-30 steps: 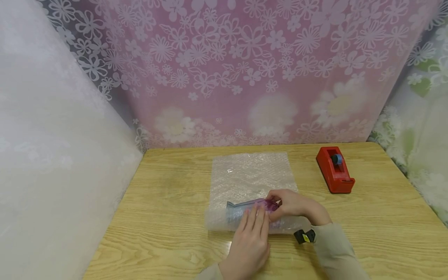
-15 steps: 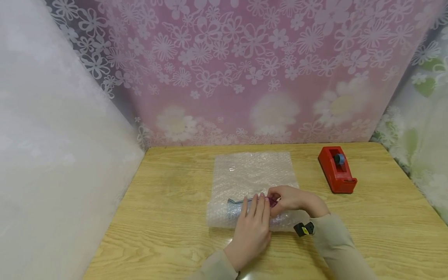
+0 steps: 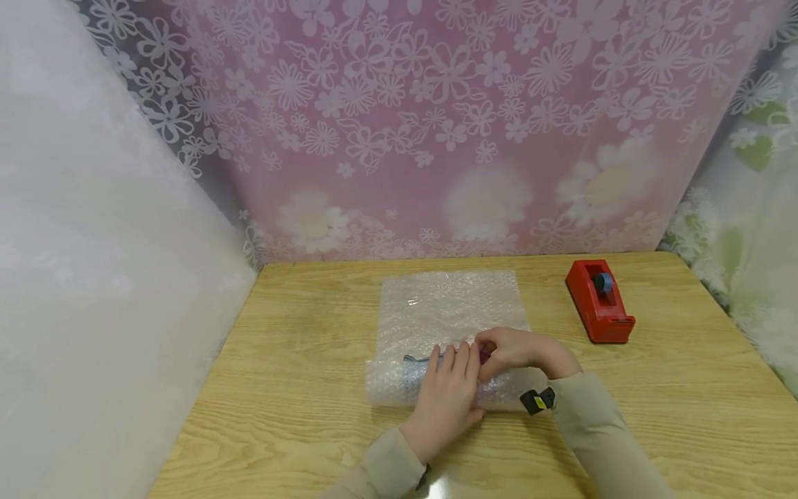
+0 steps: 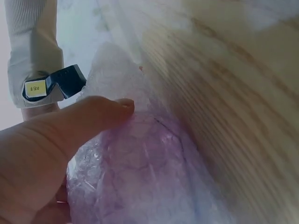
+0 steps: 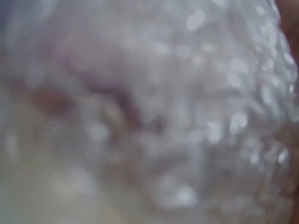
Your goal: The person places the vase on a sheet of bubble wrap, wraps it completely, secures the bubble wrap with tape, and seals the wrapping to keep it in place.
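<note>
A see-through vessel-like object [image 3: 414, 374], bluish at its flared left end and purple at its right, lies under a fold of bubble wrap [image 3: 451, 305]. My left hand [image 3: 445, 395] lies across the fold, long fingers over its top and far edge. In the left wrist view the left thumb [image 4: 100, 114] presses the near side of the wrap over the purple part. My right hand [image 3: 511, 350] bends in from the right, thumb and fingertips pinching at the wrap beside the purple end. The right wrist view is mostly blurred bubble wrap [image 5: 187, 93].
A red tape dispenser [image 3: 600, 303] with a small blue-cored roll stands at the table's back right. The wood-grain table [image 3: 299, 333] is walled by flowered cloth [image 3: 386, 138] behind and at the sides. A black wrist camera [image 3: 537, 401] sits at the right cuff.
The bubble wrap's near flap has been drawn farther over the object, covering more of its blue and purple body. The left fingers have moved forward to its far edge; the right hand stays close.
</note>
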A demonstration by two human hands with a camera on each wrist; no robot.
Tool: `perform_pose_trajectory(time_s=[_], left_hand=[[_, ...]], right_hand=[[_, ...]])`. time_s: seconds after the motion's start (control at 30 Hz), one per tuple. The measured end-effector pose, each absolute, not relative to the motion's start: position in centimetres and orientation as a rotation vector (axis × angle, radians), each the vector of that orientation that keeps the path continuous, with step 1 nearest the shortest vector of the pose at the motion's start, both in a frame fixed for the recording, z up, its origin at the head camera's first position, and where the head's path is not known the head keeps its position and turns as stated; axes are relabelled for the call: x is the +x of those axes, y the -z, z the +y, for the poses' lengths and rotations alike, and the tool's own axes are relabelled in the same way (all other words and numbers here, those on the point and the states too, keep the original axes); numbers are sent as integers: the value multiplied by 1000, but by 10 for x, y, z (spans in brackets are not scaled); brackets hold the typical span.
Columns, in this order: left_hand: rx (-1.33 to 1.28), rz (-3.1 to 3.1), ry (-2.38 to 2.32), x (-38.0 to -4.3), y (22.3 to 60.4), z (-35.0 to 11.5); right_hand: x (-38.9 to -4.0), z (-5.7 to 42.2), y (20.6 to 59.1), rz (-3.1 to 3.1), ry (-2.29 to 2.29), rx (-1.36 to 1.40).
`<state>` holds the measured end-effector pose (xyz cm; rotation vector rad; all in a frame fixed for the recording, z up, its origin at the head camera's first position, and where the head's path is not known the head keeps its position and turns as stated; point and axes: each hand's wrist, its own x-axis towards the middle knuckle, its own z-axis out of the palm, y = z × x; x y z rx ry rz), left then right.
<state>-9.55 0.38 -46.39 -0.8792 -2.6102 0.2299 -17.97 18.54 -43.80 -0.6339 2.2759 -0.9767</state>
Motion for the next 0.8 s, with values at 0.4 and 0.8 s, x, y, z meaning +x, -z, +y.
perform_pose_trajectory(time_s=[0.4,0.8], left_hand=[[-879,-2659,-186,-101,464,5],[-912,-2681,-188,-107,461,4]], right_hand=[[-184,189,440,2220,984,-629],[-182,191,438,2214,963,-674]])
